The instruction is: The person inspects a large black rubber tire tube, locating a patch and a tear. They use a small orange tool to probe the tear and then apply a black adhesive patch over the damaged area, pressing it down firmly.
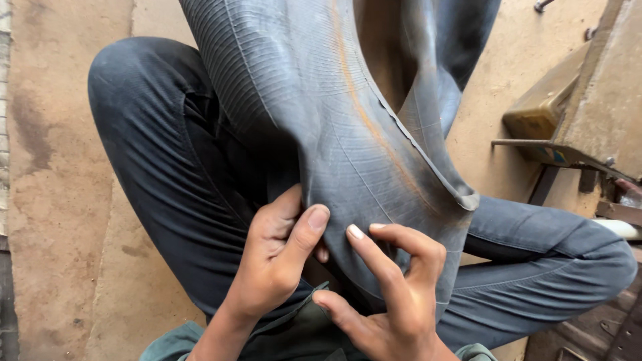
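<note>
The tube (314, 113) runs off the top edge, so its full loop cannot be seen. Behind the tube, the left hand's (277, 257) fingers are mostly hidden. Both forearms are cut off at the bottom edge. Right of the tube, the metal stand (562, 154) is only partly in view.

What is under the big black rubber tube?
The rubber tube lies over the person's crossed legs in dark trousers, above a sandy floor. Both hands pinch it; the lap beneath is hidden.
</note>
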